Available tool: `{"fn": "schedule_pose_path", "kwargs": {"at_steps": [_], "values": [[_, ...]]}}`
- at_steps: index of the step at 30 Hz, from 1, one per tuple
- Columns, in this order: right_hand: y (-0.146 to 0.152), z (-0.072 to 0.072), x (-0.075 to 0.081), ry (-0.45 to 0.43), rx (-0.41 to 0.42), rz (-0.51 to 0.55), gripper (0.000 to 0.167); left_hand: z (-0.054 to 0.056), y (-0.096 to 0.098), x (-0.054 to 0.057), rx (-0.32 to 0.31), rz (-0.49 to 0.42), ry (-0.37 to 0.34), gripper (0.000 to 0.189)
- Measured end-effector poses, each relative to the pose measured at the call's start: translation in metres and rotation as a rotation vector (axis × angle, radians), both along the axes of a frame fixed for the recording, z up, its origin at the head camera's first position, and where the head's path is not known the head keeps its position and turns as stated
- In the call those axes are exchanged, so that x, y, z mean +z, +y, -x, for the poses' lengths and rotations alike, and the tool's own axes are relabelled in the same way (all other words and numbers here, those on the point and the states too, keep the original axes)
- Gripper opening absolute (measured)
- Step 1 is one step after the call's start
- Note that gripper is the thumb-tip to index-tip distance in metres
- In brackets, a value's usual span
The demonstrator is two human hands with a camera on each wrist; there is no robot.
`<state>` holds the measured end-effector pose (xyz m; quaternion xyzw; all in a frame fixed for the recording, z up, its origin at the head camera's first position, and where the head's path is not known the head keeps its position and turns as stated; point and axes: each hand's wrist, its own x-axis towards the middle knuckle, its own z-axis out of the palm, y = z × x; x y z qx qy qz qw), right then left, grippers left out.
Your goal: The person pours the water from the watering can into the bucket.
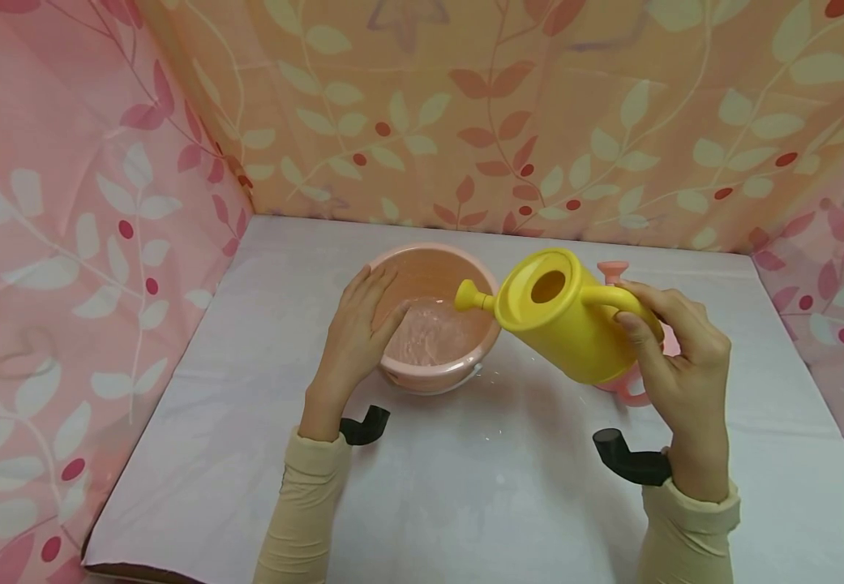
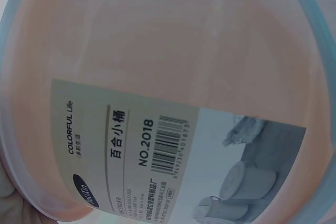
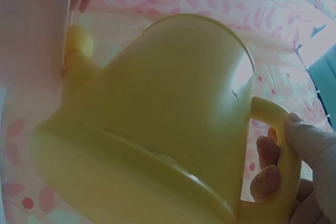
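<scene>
A pink bucket (image 1: 439, 371) holding some clear, rippling water (image 1: 429, 334) stands on the table. My left hand (image 1: 356, 324) touches its left rim, fingers fairly straight and thumb over the inside. The bucket's labelled outer wall (image 2: 157, 40) fills the left wrist view. My right hand (image 1: 684, 349) grips the handle of a yellow watering can (image 1: 575, 341), raised and tilted toward the bucket. Its spout (image 1: 469, 297) points over the bucket's right rim. No stream from the spout is visible. In the right wrist view, fingers and thumb wrap round the handle (image 3: 286, 166).
Behind the yellow can, mostly hidden, is a pink object with a flared spout (image 1: 614, 270) and a handle (image 1: 635, 397). Small water drops dot the white table (image 1: 465, 487) right of the bucket. Leaf-patterned cloth (image 1: 422, 122) hangs around the table's back and sides.
</scene>
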<state>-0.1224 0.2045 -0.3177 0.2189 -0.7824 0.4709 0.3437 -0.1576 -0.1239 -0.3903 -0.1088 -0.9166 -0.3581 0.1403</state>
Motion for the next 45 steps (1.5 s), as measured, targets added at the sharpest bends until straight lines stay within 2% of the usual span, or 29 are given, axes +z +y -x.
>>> {"fn": "schedule_pose_path", "kwargs": {"at_steps": [45], "values": [[-0.0005,0.0034,-0.0020,0.024,-0.040,0.040,0.030,-0.0001,0.0007,0.0007,0.003,-0.005,0.001,0.056]]}}
